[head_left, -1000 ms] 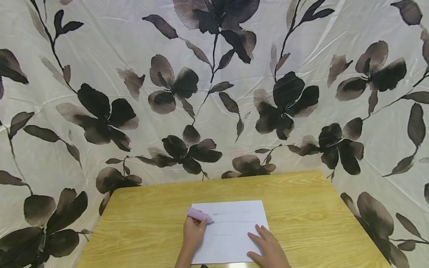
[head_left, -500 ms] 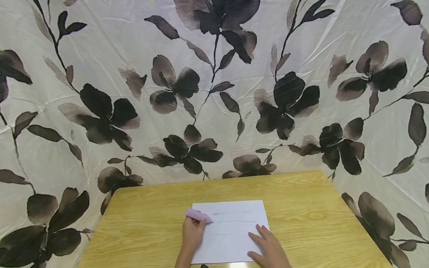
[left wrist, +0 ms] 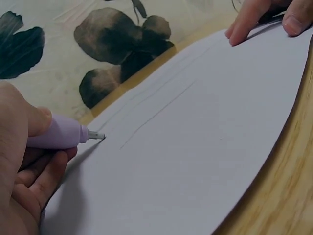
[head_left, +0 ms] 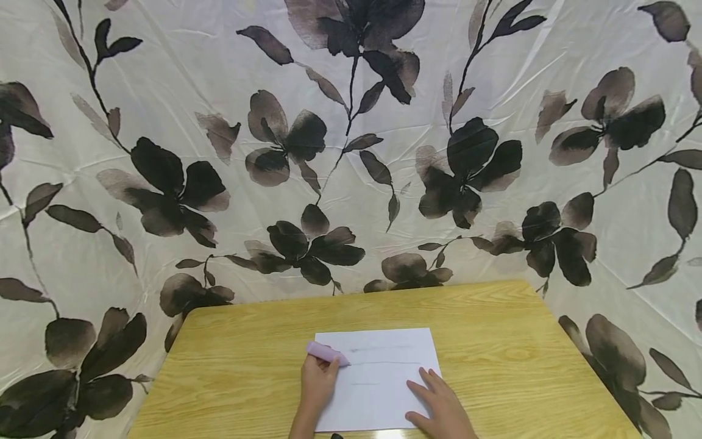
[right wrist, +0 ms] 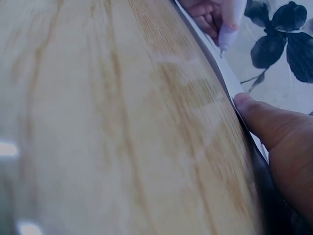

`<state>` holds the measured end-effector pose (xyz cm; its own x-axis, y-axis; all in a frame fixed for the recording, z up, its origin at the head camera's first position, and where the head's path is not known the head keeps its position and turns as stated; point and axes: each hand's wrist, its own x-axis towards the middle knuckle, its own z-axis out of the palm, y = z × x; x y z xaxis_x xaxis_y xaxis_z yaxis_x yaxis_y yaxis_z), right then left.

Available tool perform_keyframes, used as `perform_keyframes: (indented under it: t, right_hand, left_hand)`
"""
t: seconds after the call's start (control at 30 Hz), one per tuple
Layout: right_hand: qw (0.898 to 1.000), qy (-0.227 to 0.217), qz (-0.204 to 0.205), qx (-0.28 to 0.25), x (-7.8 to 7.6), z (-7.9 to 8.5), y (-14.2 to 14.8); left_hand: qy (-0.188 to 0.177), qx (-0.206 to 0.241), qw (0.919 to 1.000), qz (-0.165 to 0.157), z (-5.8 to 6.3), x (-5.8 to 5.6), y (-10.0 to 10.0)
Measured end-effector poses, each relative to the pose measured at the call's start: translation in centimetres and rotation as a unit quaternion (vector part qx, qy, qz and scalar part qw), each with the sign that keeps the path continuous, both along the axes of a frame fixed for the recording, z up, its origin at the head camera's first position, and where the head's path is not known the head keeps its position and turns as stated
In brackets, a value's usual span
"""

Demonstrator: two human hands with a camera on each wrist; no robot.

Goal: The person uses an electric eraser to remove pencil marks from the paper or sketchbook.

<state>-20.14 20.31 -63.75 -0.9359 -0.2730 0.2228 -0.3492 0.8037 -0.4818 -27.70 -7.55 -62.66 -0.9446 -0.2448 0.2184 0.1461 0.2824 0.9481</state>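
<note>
A white sheet of paper (head_left: 378, 408) lies on the table, with a few thin grey pencil lines across it, the upper one smudged. My left hand (head_left: 319, 384) pinches a thick lavender electric eraser (head_left: 326, 352) between thumb and fingers. In the left wrist view, the slim pale tip of the electric eraser (left wrist: 61, 132) is at the paper, near the left end of the lines. Fingers spread, my right hand (head_left: 439, 402) rests on the paper's lower right part. The right wrist view shows only that hand's thumb (right wrist: 264, 117) at the paper's edge.
The table (head_left: 219, 366) has a yellow wood-grain top. Behind and beside it hangs a white cloth (head_left: 384, 201) with dark flowers. At the bottom edge of the head view a small dark object (head_left: 337, 436) peeks in, mostly cut off.
My left hand and the electric eraser have shifted slightly left and then back right along the line. The right hand has stayed in place on the paper.
</note>
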Motion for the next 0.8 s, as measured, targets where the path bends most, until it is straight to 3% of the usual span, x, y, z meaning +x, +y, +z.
perform_keyframes:
  t: [0.2,0.4,0.57,0.8]
  right_hand:
    - [1.0,0.025,0.006,0.008,-0.05,-0.1,-0.06]
    - [0.999,0.032,0.003,0.009,-0.02,0.08,0.01]
    - [0.999,0.033,0.014,0.007,-0.16,-0.09,0.07]
    - [0.999,0.034,0.032,0.006,-0.59,-0.59,0.22]
  left_hand:
    - [0.004,0.003,0.9998,0.018,-0.19,-0.1,-0.07]
    - [0.013,-0.009,0.9998,-0.01,-0.05,-0.07,0.17]
    - [0.003,0.005,0.9997,0.022,-0.05,0.03,0.09]
    - [-0.014,0.003,0.9999,-0.002,-0.14,0.15,0.05]
